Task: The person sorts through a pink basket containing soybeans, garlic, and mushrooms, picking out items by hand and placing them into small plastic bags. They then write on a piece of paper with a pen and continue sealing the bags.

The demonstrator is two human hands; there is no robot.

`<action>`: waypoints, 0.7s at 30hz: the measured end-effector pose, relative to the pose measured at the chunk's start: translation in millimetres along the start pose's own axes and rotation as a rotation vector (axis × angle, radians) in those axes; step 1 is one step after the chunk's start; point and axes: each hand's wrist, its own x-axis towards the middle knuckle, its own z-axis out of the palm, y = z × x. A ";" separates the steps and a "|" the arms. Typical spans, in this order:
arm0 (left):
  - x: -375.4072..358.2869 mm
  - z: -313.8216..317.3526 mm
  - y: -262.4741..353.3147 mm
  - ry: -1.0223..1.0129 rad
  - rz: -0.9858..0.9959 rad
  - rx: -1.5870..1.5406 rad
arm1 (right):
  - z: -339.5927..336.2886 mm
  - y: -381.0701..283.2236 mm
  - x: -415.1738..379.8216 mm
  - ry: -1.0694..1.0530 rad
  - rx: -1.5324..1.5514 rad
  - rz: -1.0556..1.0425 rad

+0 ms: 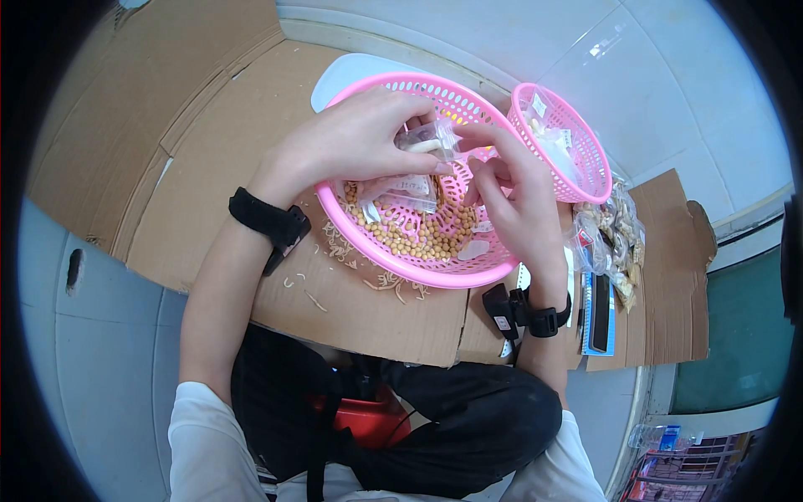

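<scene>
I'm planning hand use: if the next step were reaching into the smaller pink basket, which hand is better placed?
Right, probably: the right hand is closer to the smaller pink basket, while the left hand is farther off, holding the small clear bag. The right hand is near that bag too.

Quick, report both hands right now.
Left hand: closed on a small clear bag.
Right hand: partly curled, fingertips by the bag's edge; whether it grips cannot be told.

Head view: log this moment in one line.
left hand: holding small clear bag | right hand: at bag's edge | large pink basket: beneath both, beans inside
</scene>
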 end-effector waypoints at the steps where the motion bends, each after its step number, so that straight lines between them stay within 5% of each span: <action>1: 0.0 0.2 -0.5 0.004 0.006 0.012 | 0.2 0.1 -0.3 0.023 0.014 0.023; 7: 1.0 -1.5 0.8 -0.026 -0.023 0.036 | -2.5 13.9 -1.4 -0.025 -0.203 0.198; 13: 1.1 -2.1 0.1 -0.025 -0.024 0.026 | -2.2 3.7 -2.7 -0.336 -0.404 0.199; 21: 1.0 -2.3 0.4 -0.015 -0.004 0.022 | -2.9 13.9 -5.0 -0.491 -0.369 0.155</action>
